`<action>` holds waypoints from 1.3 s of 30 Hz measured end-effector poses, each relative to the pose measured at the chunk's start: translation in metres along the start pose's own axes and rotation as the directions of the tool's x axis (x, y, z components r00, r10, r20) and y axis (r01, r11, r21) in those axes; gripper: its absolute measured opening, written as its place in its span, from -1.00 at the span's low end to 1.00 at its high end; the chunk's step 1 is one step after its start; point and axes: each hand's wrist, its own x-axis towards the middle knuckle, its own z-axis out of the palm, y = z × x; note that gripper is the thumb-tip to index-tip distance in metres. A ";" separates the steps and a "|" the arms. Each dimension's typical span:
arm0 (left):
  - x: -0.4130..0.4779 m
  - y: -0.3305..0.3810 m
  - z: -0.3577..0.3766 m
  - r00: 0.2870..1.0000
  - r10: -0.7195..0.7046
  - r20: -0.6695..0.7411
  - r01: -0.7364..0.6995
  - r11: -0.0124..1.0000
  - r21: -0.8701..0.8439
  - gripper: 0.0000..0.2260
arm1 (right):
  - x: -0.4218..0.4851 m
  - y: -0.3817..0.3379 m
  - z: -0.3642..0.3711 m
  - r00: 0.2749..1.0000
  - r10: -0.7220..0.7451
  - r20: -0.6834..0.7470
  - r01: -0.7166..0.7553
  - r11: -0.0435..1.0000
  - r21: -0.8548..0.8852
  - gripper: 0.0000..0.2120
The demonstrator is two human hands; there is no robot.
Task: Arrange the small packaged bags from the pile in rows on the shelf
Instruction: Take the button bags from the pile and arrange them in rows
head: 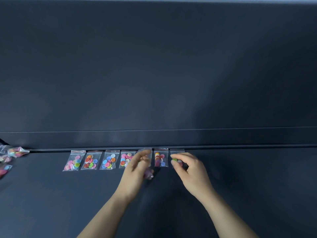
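Note:
A row of small clear bags of coloured buttons lies along the back of the dark shelf (240, 177), from the first bag (74, 160) to the sixth bag (161, 158). My left hand (135, 170) is blurred and covers part of the fifth bag (145, 151). It seems to hold a pinkish bag (148, 174) against its palm. My right hand (190, 167) pinches the seventh bag (177, 156) at the right end of the row, thumb and fingertips on its buttons. The pile of loose bags (12, 157) lies at the far left edge.
A low dark ledge (223, 138) and a tall dark back panel (154, 66) rise just behind the row. The shelf surface stretches dark and flat to the right of the row and in front of it.

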 end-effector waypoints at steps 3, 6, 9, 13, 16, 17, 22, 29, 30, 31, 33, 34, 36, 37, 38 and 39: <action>-0.010 0.013 -0.011 0.997 -0.067 0.023 0.071 0.946 -0.317 -0.75 | -0.011 -0.032 -0.001 0.976 0.142 0.165 -0.183 0.944 0.274 -0.91; -0.018 0.019 -0.022 0.997 -0.063 0.047 0.078 0.890 -0.449 -0.76 | -0.021 -0.055 0.009 0.930 0.186 0.316 -0.301 0.879 0.369 -0.87; -0.026 0.023 -0.032 0.995 -0.069 0.076 0.097 0.865 -0.492 -0.73 | -0.027 -0.073 0.028 0.894 0.196 0.403 -0.370 0.830 0.417 -0.86; -0.038 0.023 -0.056 0.990 -0.079 0.119 0.127 0.869 -0.478 -0.58 | -0.029 -0.092 0.053 0.883 0.209 0.420 -0.416 0.763 0.495 -0.86; -0.046 0.022 -0.079 0.993 -0.032 0.117 0.074 0.925 -0.373 -0.70 | -0.032 -0.104 0.069 0.898 0.228 0.377 -0.408 0.752 0.517 -0.95; -0.049 0.020 -0.088 0.996 -0.029 0.087 0.055 0.950 -0.308 -0.72 | -0.033 -0.108 0.074 0.905 0.240 0.351 -0.402 0.751 0.523 -0.95; -0.060 0.011 -0.133 0.998 -0.047 -0.050 0.038 0.985 -0.170 -0.82 | -0.038 -0.125 0.102 0.928 0.291 0.233 -0.371 0.786 0.494 -0.96; -0.071 0.010 -0.185 0.996 -0.085 0.007 0.085 0.996 0.012 -0.89 | -0.048 -0.149 0.147 0.940 0.257 0.223 -0.337 0.796 0.502 -0.92; -0.071 0.008 -0.193 0.996 -0.086 -0.001 0.086 0.995 0.054 -0.91 | -0.049 -0.151 0.151 0.946 0.245 0.213 -0.320 0.812 0.488 -0.92; -0.071 0.006 -0.200 0.996 -0.087 -0.008 0.088 0.992 0.087 -0.92 | -0.049 -0.154 0.157 0.950 0.241 0.198 -0.308 0.823 0.477 -0.92; -0.072 0.002 -0.213 0.995 -0.100 -0.013 0.101 0.986 0.129 -0.95 | -0.050 -0.156 0.169 0.955 0.254 0.156 -0.298 0.841 0.453 -0.92; -0.072 0.000 -0.219 0.994 -0.104 -0.013 0.105 0.984 0.141 -0.95 | -0.049 -0.157 0.176 0.955 0.263 0.135 -0.295 0.849 0.439 -0.93; -0.072 -0.004 -0.229 0.995 -0.088 -0.040 0.094 0.979 0.184 -0.92 | -0.048 -0.158 0.191 0.953 0.281 0.113 -0.302 0.857 0.417 -0.98; -0.071 -0.006 -0.234 0.995 -0.069 -0.073 0.084 0.973 0.217 -0.90 | -0.047 -0.159 0.197 0.951 0.290 0.110 -0.309 0.860 0.407 -0.98; -0.070 -0.007 -0.238 0.993 -0.049 -0.112 0.075 0.966 0.247 -0.87 | -0.047 -0.159 0.203 0.949 0.295 0.112 -0.315 0.863 0.395 -0.93; -0.068 -0.009 -0.243 0.989 -0.028 -0.147 0.067 0.962 0.267 -0.85 | -0.046 -0.160 0.208 0.947 0.297 0.122 -0.321 0.867 0.382 -0.89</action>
